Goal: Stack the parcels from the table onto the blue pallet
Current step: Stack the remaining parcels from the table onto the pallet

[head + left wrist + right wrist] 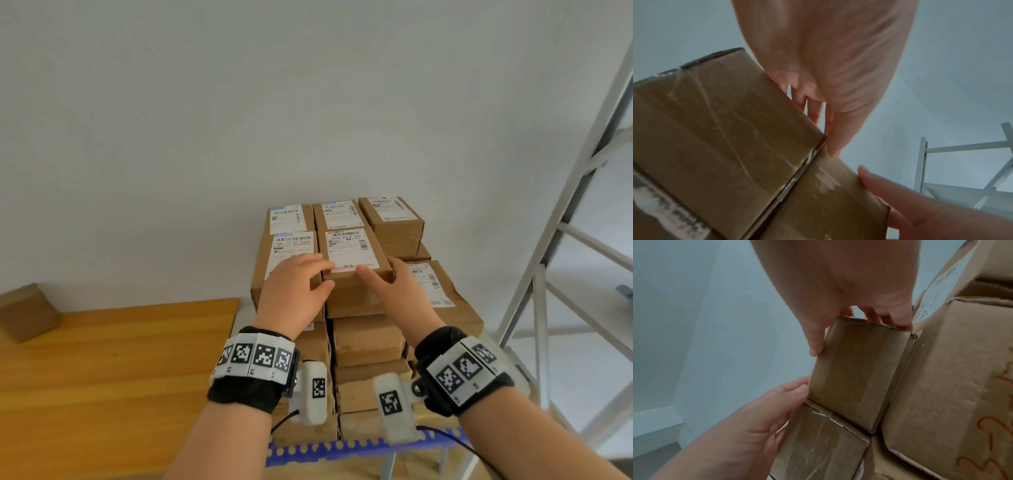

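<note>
Head view, nearest first: your wrists sit low over the blue pallet (342, 448), its perforated edge peeking out under the stack. Just above it, the brown parcels rise in tidy columns, edges flush, which looks like the reason the pile stands so straight.

Up on top of the pallet's stack, your left hand (294, 291) and right hand (394, 287) bracket the labelled parcel (354, 274), label up. Your right hand grasps it: thumb over the front edge, fingers wrapped round the right side. Your left has its thumb against the parcel's near left corner, fingers laid loosely across the neighbouring parcel (291, 253), relaxed rather than clenched. My read is you're squaring it into its slot, one hand seating, the other steadying the neighbour.

Right wrist view confirms it: the parcel's end face stands tight against the boxes beside it.

Further back on the pallet, three more parcels line the wall (239, 102).

Left of the pallet, the wooden table (120, 359) holds one last box (27, 311) at its far corner, likely your next pick.
</note>
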`<state>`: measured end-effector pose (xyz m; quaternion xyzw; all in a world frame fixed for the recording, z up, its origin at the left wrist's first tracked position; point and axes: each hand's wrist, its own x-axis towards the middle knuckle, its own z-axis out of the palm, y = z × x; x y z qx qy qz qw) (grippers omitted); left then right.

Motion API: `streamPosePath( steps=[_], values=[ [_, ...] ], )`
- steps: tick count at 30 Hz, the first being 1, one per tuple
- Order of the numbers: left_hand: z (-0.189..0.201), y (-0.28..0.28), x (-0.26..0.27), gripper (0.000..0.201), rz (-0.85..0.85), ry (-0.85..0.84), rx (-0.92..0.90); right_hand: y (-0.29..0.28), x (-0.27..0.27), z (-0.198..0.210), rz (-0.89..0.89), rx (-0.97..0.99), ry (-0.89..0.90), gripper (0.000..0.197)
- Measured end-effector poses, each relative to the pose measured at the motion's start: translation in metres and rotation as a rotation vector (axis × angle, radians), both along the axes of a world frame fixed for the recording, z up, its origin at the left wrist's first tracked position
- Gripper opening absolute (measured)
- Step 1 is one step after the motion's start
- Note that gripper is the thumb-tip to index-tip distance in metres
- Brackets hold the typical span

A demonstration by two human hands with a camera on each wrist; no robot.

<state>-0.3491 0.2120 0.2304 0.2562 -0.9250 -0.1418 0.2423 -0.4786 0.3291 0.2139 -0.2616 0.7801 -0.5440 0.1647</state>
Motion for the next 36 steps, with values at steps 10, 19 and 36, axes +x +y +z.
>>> streamPosePath(
  steps=[10, 19, 36],
  values=[
    [-0.001, 0.002, -0.001, 0.034, 0.011, 0.005, -0.013, -0.004, -0.001, -0.007, -0.013, -0.06, -0.02, 0.07],
    [0.007, 0.006, 0.008, 0.03, 0.001, 0.195, 0.169, 0.003, 0.015, 0.02, -0.078, -0.174, 0.252, 0.054],
    [0.014, -0.088, 0.207, 0.04, 0.279, 0.305, 0.198, -0.117, 0.184, 0.051, 0.192, -0.388, 0.266, 0.036]
  ],
)
